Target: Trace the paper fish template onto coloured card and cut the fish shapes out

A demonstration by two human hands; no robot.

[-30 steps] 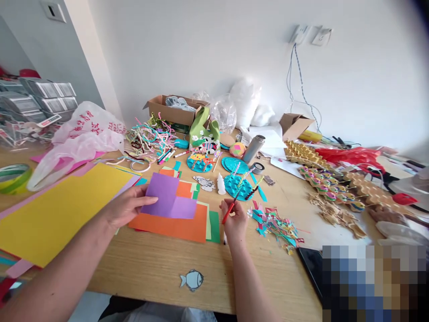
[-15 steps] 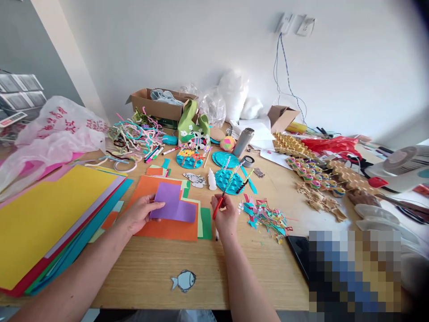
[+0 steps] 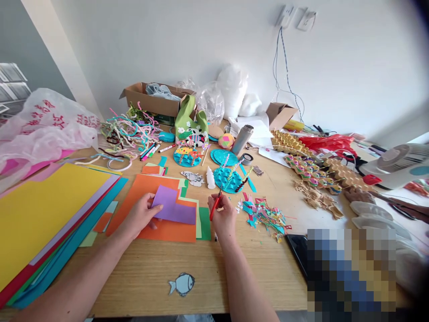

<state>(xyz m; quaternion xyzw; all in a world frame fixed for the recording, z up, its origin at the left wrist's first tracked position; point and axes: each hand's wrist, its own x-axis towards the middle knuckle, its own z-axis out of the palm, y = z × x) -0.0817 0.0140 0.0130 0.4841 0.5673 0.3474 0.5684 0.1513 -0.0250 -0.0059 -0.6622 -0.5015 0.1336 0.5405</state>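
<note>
While the left hand (image 3: 143, 214) pinches the left end of an L-shaped purple paper sheet (image 3: 174, 208) above a flat orange paper sheet (image 3: 167, 235), the right hand (image 3: 224, 218) grips red-handled scissors (image 3: 215, 208), apart from the purple sheet and to its right. The scissors' long axis points away from the wearer, roughly crosswise to the purple sheet's lower edge; blade opening cannot be told

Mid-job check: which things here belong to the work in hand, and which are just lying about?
In the work:
purple paper, held in the left hand
red-handled scissors, held in the right hand
probably the orange sheet under the purple paper

Seemingly just lying about:
silver bottle
black phone
white plastic bag
</note>
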